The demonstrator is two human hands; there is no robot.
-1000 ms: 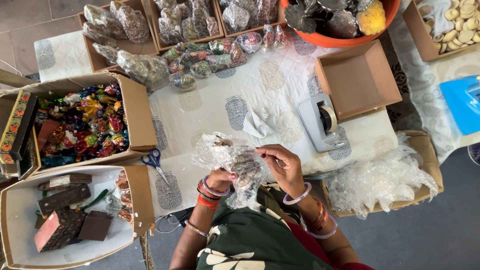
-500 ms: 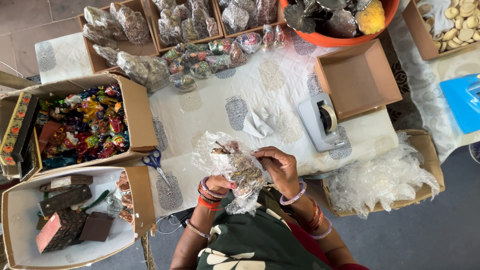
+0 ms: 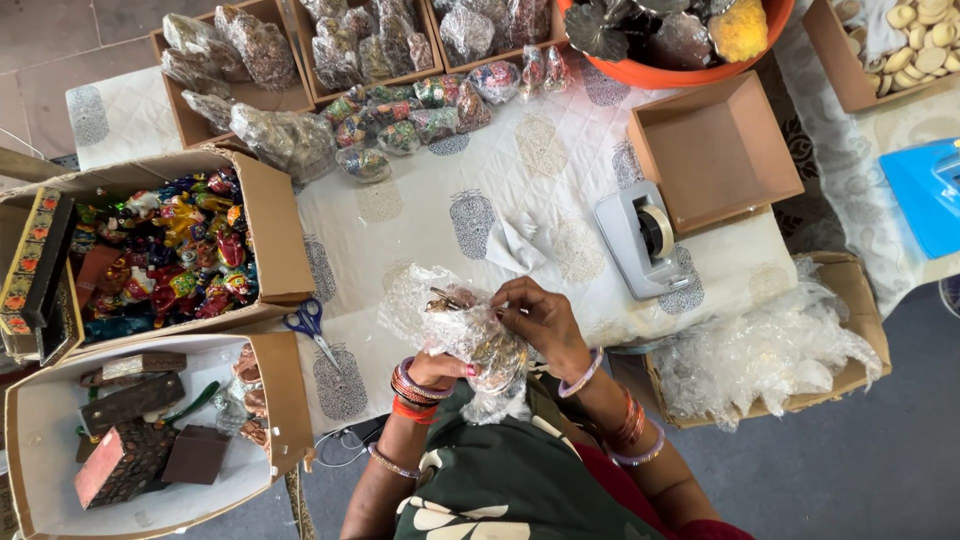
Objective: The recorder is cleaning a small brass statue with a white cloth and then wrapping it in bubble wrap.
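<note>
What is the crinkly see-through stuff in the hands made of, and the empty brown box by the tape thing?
The wrap held by the left hand and the right hand looks like clear bubble plastic: shiny, crumpled, with a dark, partly golden object showing through. The empty box looks like plain brown cardboard: matte, flat walls, folded edges. Neither is certain from looks alone.

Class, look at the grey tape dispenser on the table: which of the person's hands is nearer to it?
Right. The right hand lies just beside the grey tape dispenser, on the bubble-wrapped bundle; the left hand is under the bundle, farther away.
</note>
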